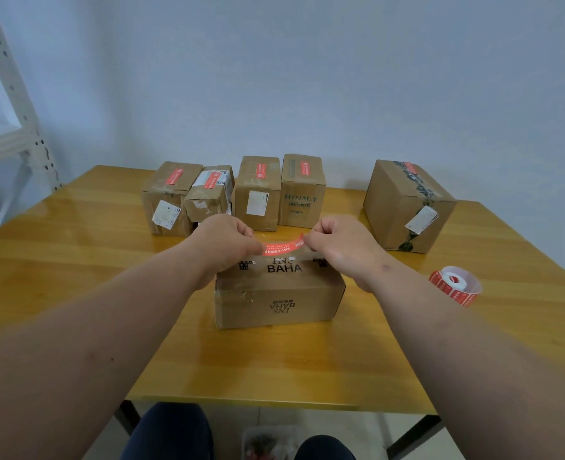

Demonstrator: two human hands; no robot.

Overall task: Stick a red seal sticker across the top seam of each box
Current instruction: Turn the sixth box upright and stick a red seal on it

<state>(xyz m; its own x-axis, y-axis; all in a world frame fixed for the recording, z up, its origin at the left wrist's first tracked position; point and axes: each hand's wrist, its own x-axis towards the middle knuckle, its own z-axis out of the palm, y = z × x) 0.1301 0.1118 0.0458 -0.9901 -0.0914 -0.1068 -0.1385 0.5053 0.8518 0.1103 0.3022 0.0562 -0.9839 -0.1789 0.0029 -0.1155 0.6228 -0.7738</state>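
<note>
A brown cardboard box (279,295) printed "INS BAHA" sits on the wooden table (75,234) in front of me. Just above its top I hold a red seal sticker (282,248) stretched between both hands. My left hand (226,242) pinches the sticker's left end and my right hand (337,242) pinches its right end. The sticker sags slightly in the middle over the box's taped top. A roll of red stickers (457,285) lies on the table to the right of the box.
Several cardboard boxes stand in a row at the back, each with a red sticker on top: one at the left (171,197), a middle one (258,192), a large one at the right (407,205). A white metal shelf frame (16,104) stands left.
</note>
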